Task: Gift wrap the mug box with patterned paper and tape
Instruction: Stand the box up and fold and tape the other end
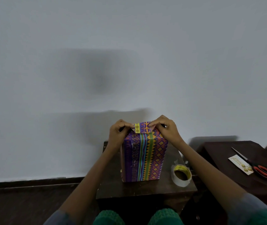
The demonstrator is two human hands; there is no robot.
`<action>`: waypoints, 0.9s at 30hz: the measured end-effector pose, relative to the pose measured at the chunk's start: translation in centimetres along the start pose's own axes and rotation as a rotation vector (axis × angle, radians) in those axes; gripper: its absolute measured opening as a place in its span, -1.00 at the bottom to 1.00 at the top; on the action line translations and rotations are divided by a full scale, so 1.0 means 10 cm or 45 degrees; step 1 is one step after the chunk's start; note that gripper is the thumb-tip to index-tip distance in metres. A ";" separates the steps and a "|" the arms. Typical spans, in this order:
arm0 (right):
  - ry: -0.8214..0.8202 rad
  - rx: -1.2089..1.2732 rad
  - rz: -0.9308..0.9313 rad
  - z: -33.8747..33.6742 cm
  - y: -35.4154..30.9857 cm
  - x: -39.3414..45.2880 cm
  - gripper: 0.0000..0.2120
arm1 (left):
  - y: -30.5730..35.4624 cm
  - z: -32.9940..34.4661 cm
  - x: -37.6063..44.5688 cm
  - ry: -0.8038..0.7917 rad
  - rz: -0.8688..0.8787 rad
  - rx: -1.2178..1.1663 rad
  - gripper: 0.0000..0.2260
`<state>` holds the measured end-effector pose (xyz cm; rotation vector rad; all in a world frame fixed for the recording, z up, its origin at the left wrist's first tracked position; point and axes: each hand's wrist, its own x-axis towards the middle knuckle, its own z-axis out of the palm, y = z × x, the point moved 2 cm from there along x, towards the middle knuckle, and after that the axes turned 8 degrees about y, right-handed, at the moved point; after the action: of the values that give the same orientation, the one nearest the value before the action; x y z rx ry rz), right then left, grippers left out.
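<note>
**Both hands pinching the top flap of the wrapped box**

I'm looking down at the mug box (145, 157), just below the centre of the frame, standing upright on a small dark table (145, 189) and covered on the side I can see in the patterned paper (158, 153) (purple, yellow, teal and orange bands running top to bottom). At its top edge a flap (142, 127) of that paper stands up. My left hand (119, 132) pinches the flap's left corner with curled fingers; my right hand (166, 129) pinches the right corner the same way. The two hands sit level with each other, apart, with the flap stretched between them.

Just right of the box, on the same table, lies the tape roll (181, 175) with its yellow core, lying flat, near the box but not touching it. Over at the right edge of the frame there's a second dark table (223, 151), and on it red-handled scissors (252, 164) lie across a small white card (239, 164) with gold decoration. The upper frame is all pale wall (129, 46). At the bottom, green fabric (108, 217) shows over my knees.
</note>
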<state>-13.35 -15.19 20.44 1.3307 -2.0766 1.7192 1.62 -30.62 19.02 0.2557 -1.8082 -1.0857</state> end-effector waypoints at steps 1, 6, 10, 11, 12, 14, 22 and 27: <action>0.002 -0.025 -0.018 0.01 0.00 0.00 -0.70 | 0.01 -0.01 0.00 0.000 0.014 0.021 -0.78; -0.037 -0.151 -0.014 0.02 -0.06 0.00 -0.62 | 0.11 -0.01 0.00 -0.054 0.050 0.156 -0.85; -0.067 -0.165 0.003 0.01 -0.09 0.01 -0.62 | 0.21 0.08 0.03 -0.166 -0.074 0.430 -0.68; -0.074 -0.150 0.029 0.01 -0.11 0.02 -0.63 | 0.23 0.11 0.05 -0.159 -0.076 0.466 -0.63; -0.081 -0.113 0.057 0.01 -0.13 0.02 -0.65 | 0.24 0.13 0.06 -0.145 -0.081 0.473 -0.60; -0.088 -0.058 0.107 0.01 -0.16 0.01 -0.77 | 0.24 0.15 0.07 -0.104 -0.117 0.438 -0.60; -0.232 -0.275 0.123 0.00 -0.16 0.05 -0.55 | 0.21 0.15 0.05 0.044 -0.096 0.378 -0.91; -0.263 -0.415 0.053 0.04 -0.17 0.11 -0.63 | 0.18 0.16 0.04 0.104 -0.009 0.423 -0.90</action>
<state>-12.64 -16.01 22.22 1.4169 -2.3822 1.2277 0.58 -28.93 20.42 0.4970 -1.9090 -0.7631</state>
